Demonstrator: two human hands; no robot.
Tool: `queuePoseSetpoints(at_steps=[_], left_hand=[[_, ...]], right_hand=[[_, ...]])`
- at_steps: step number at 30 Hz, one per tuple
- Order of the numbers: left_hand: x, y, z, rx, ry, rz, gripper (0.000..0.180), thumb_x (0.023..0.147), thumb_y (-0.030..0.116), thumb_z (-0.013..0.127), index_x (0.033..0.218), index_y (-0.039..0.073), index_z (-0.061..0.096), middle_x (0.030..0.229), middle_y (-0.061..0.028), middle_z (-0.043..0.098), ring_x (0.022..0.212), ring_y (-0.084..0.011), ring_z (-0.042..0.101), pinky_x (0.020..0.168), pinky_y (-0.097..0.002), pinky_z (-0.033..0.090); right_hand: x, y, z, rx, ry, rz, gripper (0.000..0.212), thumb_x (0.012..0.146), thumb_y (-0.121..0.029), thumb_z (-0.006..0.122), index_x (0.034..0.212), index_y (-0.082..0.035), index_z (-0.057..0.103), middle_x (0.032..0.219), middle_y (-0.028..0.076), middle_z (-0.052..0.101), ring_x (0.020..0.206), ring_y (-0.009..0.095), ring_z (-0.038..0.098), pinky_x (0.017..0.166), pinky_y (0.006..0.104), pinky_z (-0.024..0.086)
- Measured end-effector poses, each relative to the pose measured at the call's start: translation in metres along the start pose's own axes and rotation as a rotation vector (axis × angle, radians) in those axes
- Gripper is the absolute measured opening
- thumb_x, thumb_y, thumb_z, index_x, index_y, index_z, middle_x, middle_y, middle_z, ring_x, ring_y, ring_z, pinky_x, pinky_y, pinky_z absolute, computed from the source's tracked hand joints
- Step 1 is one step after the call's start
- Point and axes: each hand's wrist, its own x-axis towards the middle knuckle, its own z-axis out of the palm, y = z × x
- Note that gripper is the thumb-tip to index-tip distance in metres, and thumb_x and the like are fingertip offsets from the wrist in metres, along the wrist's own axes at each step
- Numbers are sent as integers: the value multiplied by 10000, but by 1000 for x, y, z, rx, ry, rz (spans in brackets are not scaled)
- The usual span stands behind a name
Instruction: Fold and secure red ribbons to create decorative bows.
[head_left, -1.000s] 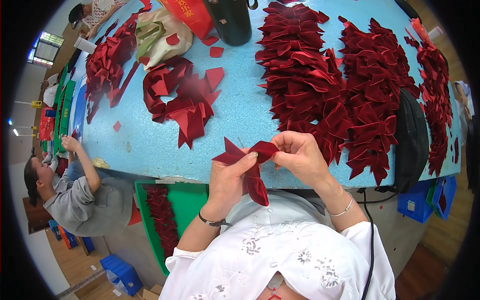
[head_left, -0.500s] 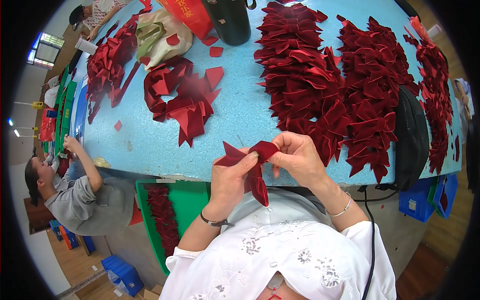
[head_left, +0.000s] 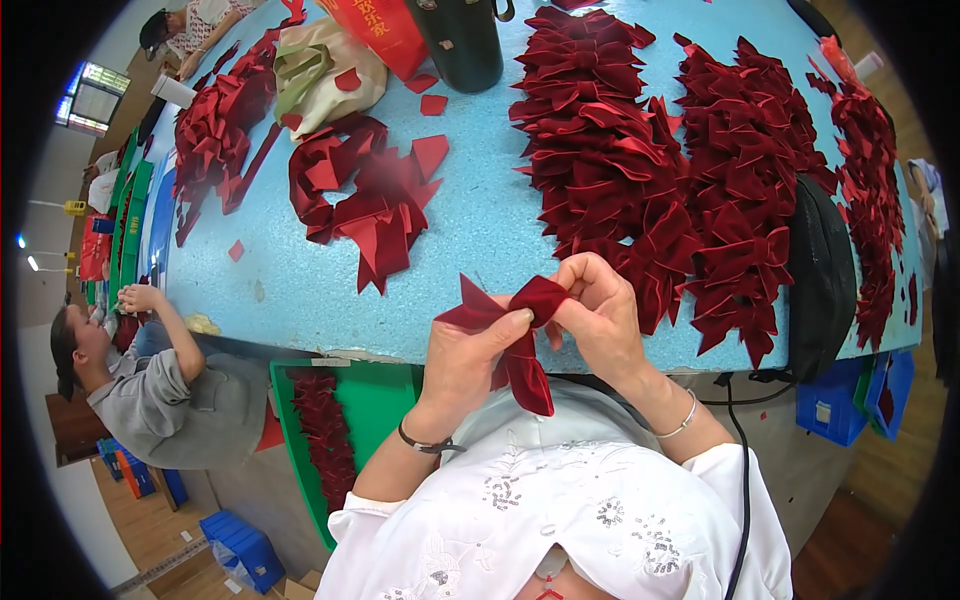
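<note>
A dark red velvet ribbon (head_left: 524, 366) is looped between my two hands, just above the near edge of the table. My left hand (head_left: 462, 355) is closed on it, thumb pressing near the crossing, with one pointed tail standing up and another hanging down. At the loop's right side, my right hand (head_left: 603, 315) pinches the velvet between thumb and fingers. Beyond my right hand lie stacked rows of finished red velvet bows (head_left: 600, 150), and a second group of bows (head_left: 740, 200) is further right. Loose red ribbon pieces (head_left: 375, 215) lie ahead and to the left.
On the blue table (head_left: 480, 190) stand a dark tumbler (head_left: 458, 45), a red bag (head_left: 378, 35) and a cream cloth bag (head_left: 328, 70). A black bag (head_left: 825, 270) hangs at the right edge. A green crate (head_left: 385, 420) holding bows sits below left. A co-worker (head_left: 165, 385) sits at left.
The ribbon's loop and hanging tail have shifted slightly right, and the upper tail stands more upright. Both hands keep their hold. The co-worker's hands have come together.
</note>
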Motion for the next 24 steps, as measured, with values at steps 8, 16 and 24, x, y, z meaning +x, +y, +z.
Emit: queuePoseSetpoints(at_steps=[8,16,24], left_hand=[[3,6,3,86,7,-2,223,841,36,639,1038,-69,650,842,-111,675,729,-124,611,669,-243,497],[7,1,-2,27,-41,-37,170,779,-15,686,942,-20,637,824,-44,647,733,-95,589,681,-233,473],[6,-3,-2,150,-55,-16,197,798,47,696,972,-27,642,805,-23,630,707,-65,549,627,-224,457]], right_hand=[[2,9,3,4,76,-55,150,881,-63,617,861,-20,475,729,51,602,566,77,557,457,202,436],[2,1,-3,186,-23,81,122,891,-50,596,883,-36,476,711,30,584,538,45,493,430,184,349],[-1,11,9,27,114,-57,105,893,-37,585,901,-35,481,702,15,567,541,48,479,462,181,342]])
